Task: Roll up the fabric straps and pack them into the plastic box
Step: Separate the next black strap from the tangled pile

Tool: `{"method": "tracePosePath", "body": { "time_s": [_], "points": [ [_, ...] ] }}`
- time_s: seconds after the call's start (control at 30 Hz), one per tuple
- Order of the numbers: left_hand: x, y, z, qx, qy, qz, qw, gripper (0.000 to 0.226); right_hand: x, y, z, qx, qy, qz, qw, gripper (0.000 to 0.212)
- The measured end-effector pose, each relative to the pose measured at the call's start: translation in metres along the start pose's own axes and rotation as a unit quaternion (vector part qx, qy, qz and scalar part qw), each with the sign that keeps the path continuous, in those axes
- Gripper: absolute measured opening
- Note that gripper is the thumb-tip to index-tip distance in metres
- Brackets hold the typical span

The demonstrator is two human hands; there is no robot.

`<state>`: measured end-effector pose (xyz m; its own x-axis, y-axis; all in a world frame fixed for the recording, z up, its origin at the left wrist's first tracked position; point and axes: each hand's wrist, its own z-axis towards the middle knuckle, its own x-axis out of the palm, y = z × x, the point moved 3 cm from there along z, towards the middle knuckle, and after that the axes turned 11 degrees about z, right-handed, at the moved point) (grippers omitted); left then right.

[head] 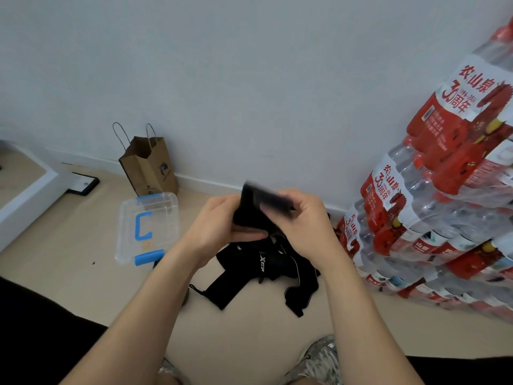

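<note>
The pale beige floor [83,279] is carrying everything here. A clear plastic box [125,245] with blue clips is sitting at the left, with a brown paper bag [150,168] standing just beyond it against the wall. A loose heap of black fabric straps [266,270] is lying in the middle. Shrink-wrapped packs of water bottles [433,245] are stacking up at the right. A grey shoe [319,357] is resting nearest.

Storeroom-like indoor corner: stacked bottled-water packs [433,207], paper bag [150,168], bare wall [222,79].

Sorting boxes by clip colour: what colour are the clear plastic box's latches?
Blue latches on the clear plastic box; the head view shows them best.
</note>
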<state>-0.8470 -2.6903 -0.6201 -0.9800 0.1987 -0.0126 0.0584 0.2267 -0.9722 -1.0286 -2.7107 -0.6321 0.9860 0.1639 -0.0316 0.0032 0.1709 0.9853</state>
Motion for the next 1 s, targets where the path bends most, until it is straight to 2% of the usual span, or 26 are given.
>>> {"method": "tracePosePath", "body": {
  "time_s": [0.07, 0.23, 0.3, 0.37, 0.47, 0.53, 0.6, 0.67, 0.73, 0.83, 0.9, 1.0],
  "points": [
    [0.005, 0.000, -0.001, -0.011, 0.029, -0.036, 0.999, 0.042, -0.003, 0.000, 0.000, -0.015, -0.058, -0.019, 0.998, 0.005],
    [0.013, 0.006, 0.000, 0.048, 0.036, 0.084, 0.995, 0.028, -0.006, -0.011, -0.001, 0.020, -0.123, -0.022, 0.992, 0.028],
    [0.015, 0.006, 0.000, 0.067, 0.026, 0.097, 0.993, 0.022, -0.004, -0.018, -0.002, 0.044, -0.117, -0.021, 0.992, 0.022],
    [0.016, 0.008, 0.001, 0.078, 0.017, 0.111, 0.991, 0.025, -0.004, -0.024, -0.002, 0.086, -0.084, -0.007, 0.993, 0.012],
    [0.011, 0.010, 0.002, 0.078, -0.016, 0.171, 0.982, 0.040, 0.001, -0.027, -0.008, 0.170, -0.012, 0.128, 0.977, 0.010],
    [0.012, 0.010, 0.002, 0.069, -0.025, 0.163, 0.984, 0.045, 0.003, -0.025, -0.009, 0.148, -0.030, 0.146, 0.978, 0.007],
    [0.017, 0.009, 0.003, 0.058, -0.035, 0.162, 0.984, 0.036, 0.005, -0.023, -0.007, 0.089, -0.077, 0.096, 0.988, 0.010],
    [0.020, 0.008, 0.004, 0.038, -0.047, 0.213, 0.975, 0.022, 0.008, -0.023, -0.004, 0.036, -0.104, 0.035, 0.993, 0.016],
    [0.018, 0.012, 0.005, 0.007, -0.043, 0.240, 0.970, 0.028, 0.009, -0.025, -0.003, 0.020, -0.105, 0.009, 0.994, 0.016],
    [0.015, 0.016, 0.003, -0.006, -0.031, 0.189, 0.981, 0.020, 0.010, -0.031, -0.005, 0.055, -0.072, 0.039, 0.995, 0.021],
    [0.014, 0.018, 0.003, 0.004, -0.012, 0.216, 0.976, 0.018, 0.014, -0.036, -0.007, 0.093, -0.051, 0.100, 0.989, 0.019],
    [0.017, 0.023, 0.003, 0.014, 0.010, 0.261, 0.965, 0.020, 0.017, -0.041, -0.009, 0.122, -0.096, 0.143, 0.977, 0.014]
  ]
}}
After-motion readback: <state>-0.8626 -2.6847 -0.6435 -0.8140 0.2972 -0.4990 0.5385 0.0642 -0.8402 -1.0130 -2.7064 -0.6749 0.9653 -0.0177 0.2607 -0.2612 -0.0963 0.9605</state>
